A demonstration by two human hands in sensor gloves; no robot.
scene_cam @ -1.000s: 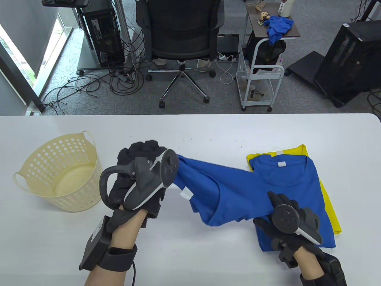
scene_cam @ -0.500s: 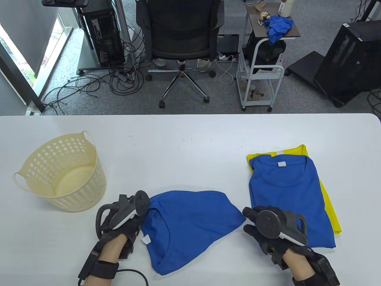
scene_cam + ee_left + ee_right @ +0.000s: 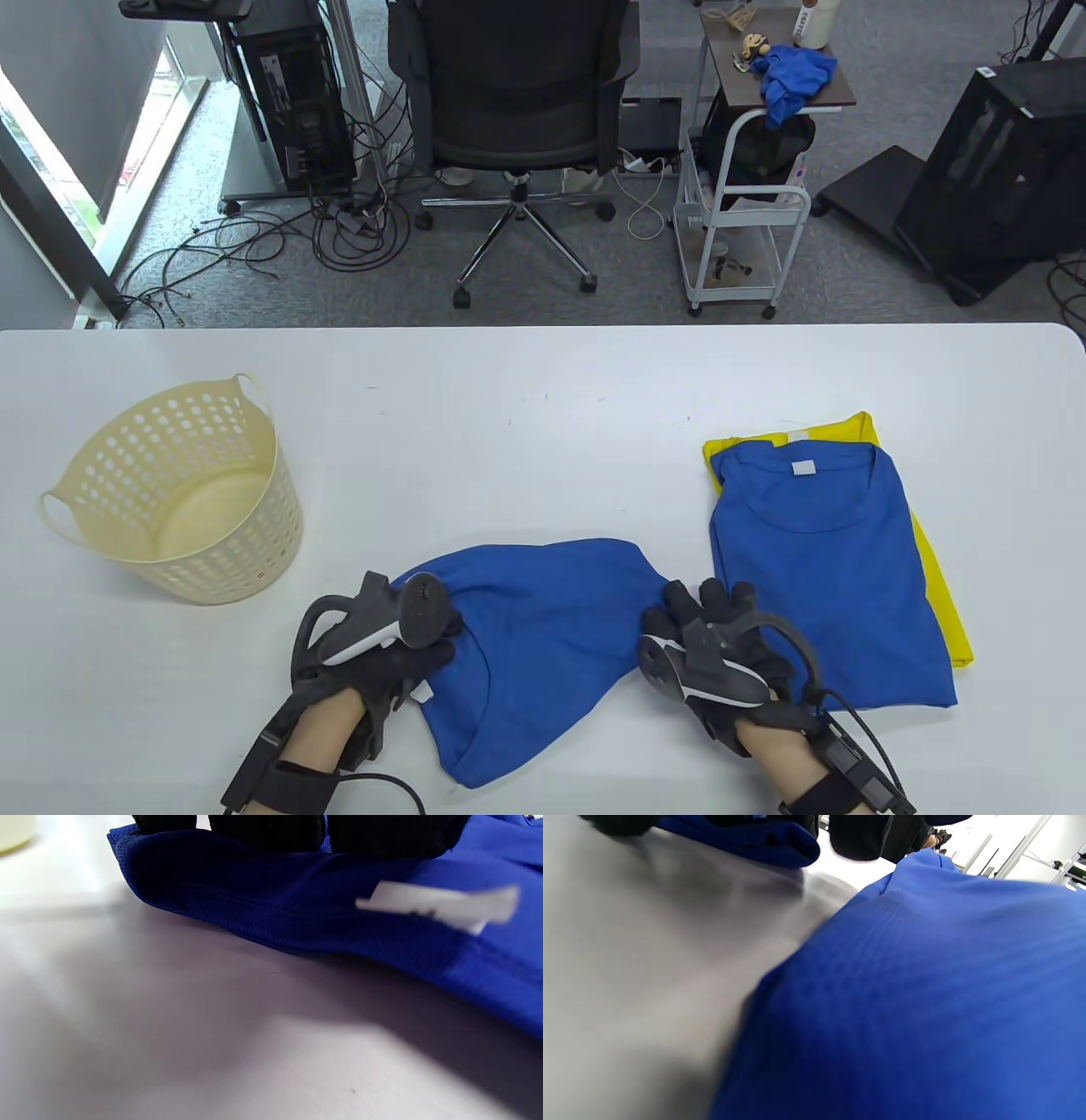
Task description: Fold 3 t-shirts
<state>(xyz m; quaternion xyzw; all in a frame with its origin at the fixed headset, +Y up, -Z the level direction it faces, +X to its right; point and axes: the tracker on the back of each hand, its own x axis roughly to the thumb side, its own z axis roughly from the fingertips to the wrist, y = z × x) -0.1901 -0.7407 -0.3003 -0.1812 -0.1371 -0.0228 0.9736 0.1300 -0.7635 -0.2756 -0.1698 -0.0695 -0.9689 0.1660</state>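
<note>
A loose blue t-shirt [image 3: 543,645] lies crumpled flat on the white table [image 3: 543,407] near the front edge, between my hands. My left hand [image 3: 441,632] grips its left edge by the white tag; in the left wrist view the fingers [image 3: 263,827] sit on the shirt's edge [image 3: 297,921]. My right hand [image 3: 679,607] holds the shirt's right corner; in the right wrist view the fingers [image 3: 857,836] close round a fold of the shirt [image 3: 755,838]. A folded blue t-shirt [image 3: 827,577] lies on a folded yellow t-shirt [image 3: 942,594] at the right.
A cream plastic basket [image 3: 246,560] stands on the left of the table. The folded stack lies close to my right hand and fills the right wrist view [image 3: 925,984]. An office chair [image 3: 517,93] and a cart [image 3: 738,212] stand beyond the table's far edge.
The blue shirt came down from being held stretched in the air onto the table near the front edge. Both hands then moved slightly inward along it, and the right hand turned over.
</note>
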